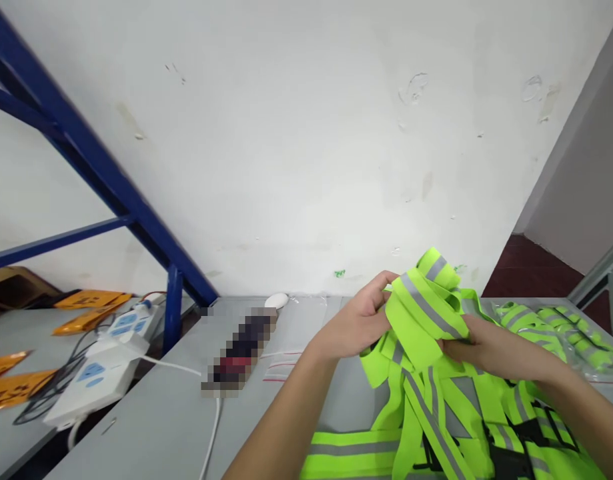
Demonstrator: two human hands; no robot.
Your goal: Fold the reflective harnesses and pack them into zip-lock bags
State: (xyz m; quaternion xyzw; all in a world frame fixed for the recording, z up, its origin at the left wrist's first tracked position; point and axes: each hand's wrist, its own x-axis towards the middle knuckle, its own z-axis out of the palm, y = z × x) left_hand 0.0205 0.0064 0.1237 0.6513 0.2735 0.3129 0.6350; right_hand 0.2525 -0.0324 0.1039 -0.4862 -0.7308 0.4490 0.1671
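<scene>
A neon-green reflective safety vest (426,313) with grey stripes is bunched up above the grey table (171,413). My left hand (356,320) grips its left side, with the fingers curled into the fabric. From the right, my right hand (479,347) pinches the same bundle. More green straps with black buckles (506,447) hang and lie below my hands at the table's near edge.
Clear bags of folded green vests (561,327) lie at the far right. White power strips (101,367) with cables sit at the left beside a blue metal rack (173,307). Orange packets (89,300) lie on the rack's shelf. A small white round object (276,301) rests by the wall.
</scene>
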